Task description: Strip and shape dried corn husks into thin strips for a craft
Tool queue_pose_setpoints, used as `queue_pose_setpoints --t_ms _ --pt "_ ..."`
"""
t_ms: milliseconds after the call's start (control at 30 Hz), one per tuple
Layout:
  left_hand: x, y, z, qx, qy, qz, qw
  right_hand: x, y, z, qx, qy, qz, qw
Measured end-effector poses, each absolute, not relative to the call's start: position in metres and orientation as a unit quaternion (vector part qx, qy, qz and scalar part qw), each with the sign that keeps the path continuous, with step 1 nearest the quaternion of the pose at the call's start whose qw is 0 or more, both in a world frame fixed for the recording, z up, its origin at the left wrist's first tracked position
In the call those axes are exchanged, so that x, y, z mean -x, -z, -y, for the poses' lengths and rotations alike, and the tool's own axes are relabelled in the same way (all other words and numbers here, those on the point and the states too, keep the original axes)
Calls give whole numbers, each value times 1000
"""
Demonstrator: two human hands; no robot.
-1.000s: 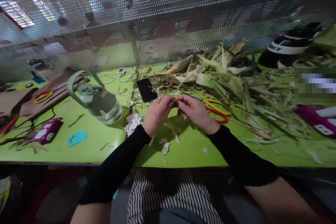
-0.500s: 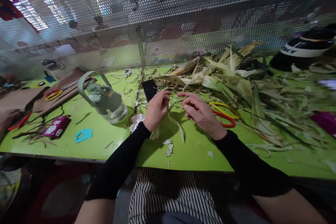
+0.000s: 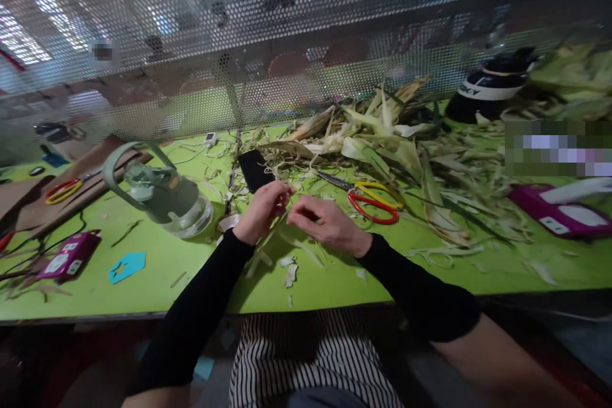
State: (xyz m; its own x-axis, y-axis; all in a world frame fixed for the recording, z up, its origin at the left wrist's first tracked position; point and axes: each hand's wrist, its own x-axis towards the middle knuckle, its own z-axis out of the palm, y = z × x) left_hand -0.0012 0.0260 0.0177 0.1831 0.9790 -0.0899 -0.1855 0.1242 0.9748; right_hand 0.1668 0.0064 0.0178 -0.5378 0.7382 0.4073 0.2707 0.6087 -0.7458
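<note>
Husk strips (image 3: 310,251) below and between the left hand (image 3: 262,211) and right hand (image 3: 331,224).

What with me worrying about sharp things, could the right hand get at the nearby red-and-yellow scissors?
Probably yes: the right hand is close to the scissors, and their handles lie uncovered, the husk pile being beyond them. Whether its curled fingers hold anything is unclear.
</note>
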Motion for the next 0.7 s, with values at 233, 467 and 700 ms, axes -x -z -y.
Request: queue_pose_setpoints --t_ms 233,467,700 --pt "-2 -22 -21 -428 -462 -380 677 -166 -19 -8 361 -293 801 377" --pt "12 -18 -29 -433 -524 -372 632 -176 -22 -17 375 -355 755 404" --pt "-7 -4 -27 -487 -378 -394 681 -186 -19 -37 347 -473 630 509"
